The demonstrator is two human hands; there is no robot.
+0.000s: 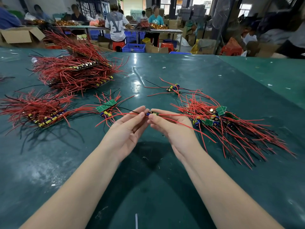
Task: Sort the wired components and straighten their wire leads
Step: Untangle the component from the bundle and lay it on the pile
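Note:
A small circuit board (153, 113) with red and black wire leads hangs above the green table (148, 187) between my two hands. My right hand (171, 128) pinches the board at its right end. My left hand (130, 128) pinches the red and black leads just left of the board. An unsorted heap of boards with red leads (219, 123) lies to the right. A small stack of boards (106, 107) sits to the left of my hands, and a neat row of boards (44, 116) lies further left.
A large stacked pile of wired boards (77, 70) fills the far left of the table. A few loose boards (174, 88) lie beyond my hands. Several people work at benches with boxes and blue crates (133, 47) behind the table.

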